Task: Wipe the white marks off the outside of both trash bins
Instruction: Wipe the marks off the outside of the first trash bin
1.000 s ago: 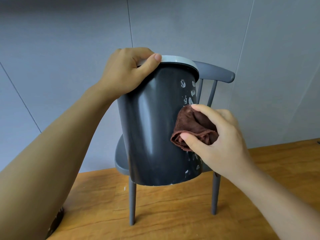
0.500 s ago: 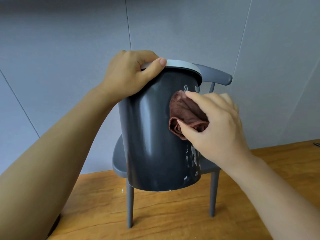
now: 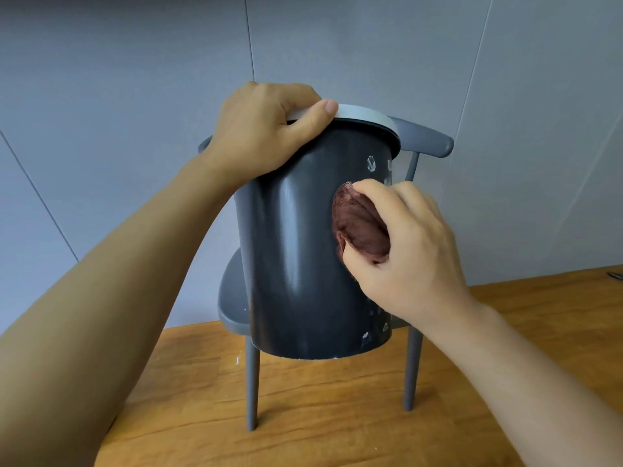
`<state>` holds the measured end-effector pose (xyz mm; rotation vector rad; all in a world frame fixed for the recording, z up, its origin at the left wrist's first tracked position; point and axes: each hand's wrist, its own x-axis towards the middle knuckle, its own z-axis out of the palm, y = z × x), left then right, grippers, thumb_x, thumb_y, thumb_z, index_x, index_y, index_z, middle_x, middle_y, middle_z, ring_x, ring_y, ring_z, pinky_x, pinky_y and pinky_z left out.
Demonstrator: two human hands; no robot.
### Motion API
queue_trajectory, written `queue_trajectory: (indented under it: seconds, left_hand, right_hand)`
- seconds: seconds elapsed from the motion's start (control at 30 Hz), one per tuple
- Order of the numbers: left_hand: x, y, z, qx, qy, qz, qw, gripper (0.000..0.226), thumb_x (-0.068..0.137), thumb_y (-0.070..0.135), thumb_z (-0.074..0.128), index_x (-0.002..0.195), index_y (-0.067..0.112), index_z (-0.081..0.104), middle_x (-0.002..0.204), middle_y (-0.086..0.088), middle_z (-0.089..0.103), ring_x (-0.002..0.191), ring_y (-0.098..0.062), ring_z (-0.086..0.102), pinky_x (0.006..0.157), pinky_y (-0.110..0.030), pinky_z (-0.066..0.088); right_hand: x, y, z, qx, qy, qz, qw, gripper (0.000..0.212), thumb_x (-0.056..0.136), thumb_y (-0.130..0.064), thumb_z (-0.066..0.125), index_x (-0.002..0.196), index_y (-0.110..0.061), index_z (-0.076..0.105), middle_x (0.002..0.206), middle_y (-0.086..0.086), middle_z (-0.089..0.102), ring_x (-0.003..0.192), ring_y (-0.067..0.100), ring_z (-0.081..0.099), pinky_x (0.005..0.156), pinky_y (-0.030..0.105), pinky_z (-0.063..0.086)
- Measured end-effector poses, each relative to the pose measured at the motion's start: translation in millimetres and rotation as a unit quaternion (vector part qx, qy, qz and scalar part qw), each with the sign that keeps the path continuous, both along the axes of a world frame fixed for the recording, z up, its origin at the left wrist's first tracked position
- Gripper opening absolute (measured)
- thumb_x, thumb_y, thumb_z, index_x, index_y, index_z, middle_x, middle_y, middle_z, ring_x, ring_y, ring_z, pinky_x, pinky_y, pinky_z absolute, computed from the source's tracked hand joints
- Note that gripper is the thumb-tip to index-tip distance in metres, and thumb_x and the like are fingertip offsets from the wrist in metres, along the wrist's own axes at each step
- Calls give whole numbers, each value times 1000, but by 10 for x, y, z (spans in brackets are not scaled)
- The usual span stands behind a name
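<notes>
A dark grey trash bin [image 3: 296, 251] with a light grey rim hangs tilted in the air in front of a chair. My left hand [image 3: 266, 129] grips its top rim, thumb over the edge. My right hand [image 3: 404, 251] presses a bunched brown cloth [image 3: 357, 227] against the bin's right side. White marks [image 3: 371, 163] show above the cloth near the rim, and more white marks [image 3: 377, 325] sit low on the right side by the base. Only one bin is in view.
A small grey chair [image 3: 424, 139] stands behind the bin on a wooden floor [image 3: 337, 416], its seat and legs partly hidden. A grey panelled wall [image 3: 135, 96] rises close behind. A small dark object [image 3: 615, 275] lies at the right edge.
My right hand and the cloth rose up the bin's right side, then slid back down a little; one white mark near the rim shows again. The bin shifted slightly in my left hand.
</notes>
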<state>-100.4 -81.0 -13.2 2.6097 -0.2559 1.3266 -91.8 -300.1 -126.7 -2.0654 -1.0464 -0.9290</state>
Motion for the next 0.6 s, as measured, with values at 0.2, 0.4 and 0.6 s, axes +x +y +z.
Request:
queue_trajectory:
  seconds: [0.2,0.4,0.6]
  left_hand:
    - [38,55,8,-13,8,17,1000,50,99,58,44,89,16,69,66,-3,53,67,-26,50,64,-44,47]
    - [61,14,16,-3,6,20,1000,53,98,60,43,88,14,68,66,-7,55,68,-28,51,66,-45,47]
    - [64,38,12,-9,5,27,1000,52,98,60,43,89,15,68,66,-6,54,67,-29,51,65,-46,47]
  right_hand:
    - [-74,-173,-175,-107,-13,40,993,64,82,-46,67,140,-22,55,111,-1,52,100,23,54,71,37,56]
    - [-195,-114,-281,-99,-16,-10,995,95,77,-83,55,141,-14,52,110,3,48,96,25,48,74,43,48]
    - [-180,-73,-294,-34,-1,-18,999,64,91,-54,56,134,-7,57,112,8,57,99,30,55,77,49,53]
